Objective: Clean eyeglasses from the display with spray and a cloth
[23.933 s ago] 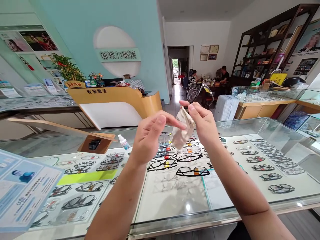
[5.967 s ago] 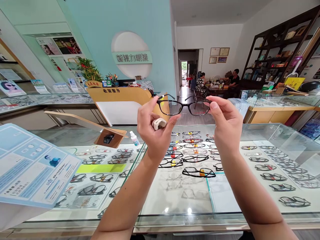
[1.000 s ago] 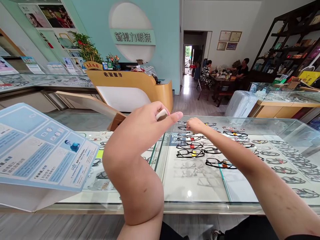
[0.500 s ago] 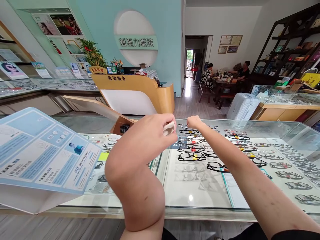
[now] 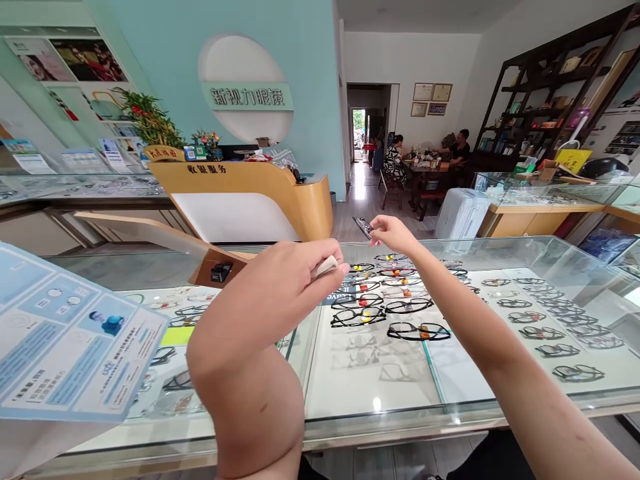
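My left hand (image 5: 290, 270), its wrist bent sharply, is closed around a small off-white folded piece (image 5: 326, 268), perhaps cloth; most of it is hidden in the fingers. Farther forward, my right hand (image 5: 393, 233) pinches a pair of dark-framed eyeglasses (image 5: 363, 227) between thumb and fingers, raised over the far edge of the glass display case (image 5: 375, 417). Below my right forearm, rows of glasses stand on the glass top, among them a black-framed pair (image 5: 419, 331) with an orange tag and another black pair (image 5: 358, 317) with a yellow tag.
A blue and white printed card (image 5: 75, 333) stands at the left on the case. Behind it lies a wooden board (image 5: 145, 235) by a brown box. Across the floor are a cashier counter (image 5: 225, 183), a plastic-wrapped suitcase (image 5: 463, 220) and two people seated at a table.
My right hand has lifted a pair of glasses from the back row and turned so they show. The view has swung right; my left hand keeps its grip.
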A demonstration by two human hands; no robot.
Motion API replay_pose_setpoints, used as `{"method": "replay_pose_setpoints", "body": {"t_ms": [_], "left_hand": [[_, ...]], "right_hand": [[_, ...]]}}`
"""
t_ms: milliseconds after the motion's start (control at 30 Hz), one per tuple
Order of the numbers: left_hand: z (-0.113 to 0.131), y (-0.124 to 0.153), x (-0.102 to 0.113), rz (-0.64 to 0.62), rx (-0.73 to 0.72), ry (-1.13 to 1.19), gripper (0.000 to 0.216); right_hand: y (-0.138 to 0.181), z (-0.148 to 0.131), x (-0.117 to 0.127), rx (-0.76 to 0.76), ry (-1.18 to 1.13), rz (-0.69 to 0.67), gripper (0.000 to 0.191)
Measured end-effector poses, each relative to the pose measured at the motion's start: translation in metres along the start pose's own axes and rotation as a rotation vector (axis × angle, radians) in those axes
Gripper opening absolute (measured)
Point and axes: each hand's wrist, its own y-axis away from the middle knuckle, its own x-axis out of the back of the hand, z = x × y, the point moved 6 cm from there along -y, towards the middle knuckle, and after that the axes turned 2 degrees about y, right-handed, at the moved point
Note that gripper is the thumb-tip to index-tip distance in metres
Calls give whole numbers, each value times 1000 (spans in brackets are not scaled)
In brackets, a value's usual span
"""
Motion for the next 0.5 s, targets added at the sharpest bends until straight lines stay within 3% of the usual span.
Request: {"method": "replay_pose_setpoints", "body": {"t_ms": [133, 267, 400, 467, 500], "left_hand": [[27, -10, -28, -128, -133, 5, 46], [69, -19, -78, -361, -401, -24, 41], [114, -13, -163, -659, -681, -42, 29], [133, 3, -219, -887, -791, -2, 32], [141, 16, -247, -1066, -830, 51, 35]], "right_hand": [[48, -1, 33, 104, -366, 107, 12], [82, -8, 62, 194, -539, 187, 19], [101, -20, 88, 259, -416, 294, 13], [106, -26, 97, 298, -385, 336, 10], [109, -30, 100, 314, -383, 346, 8]]}}
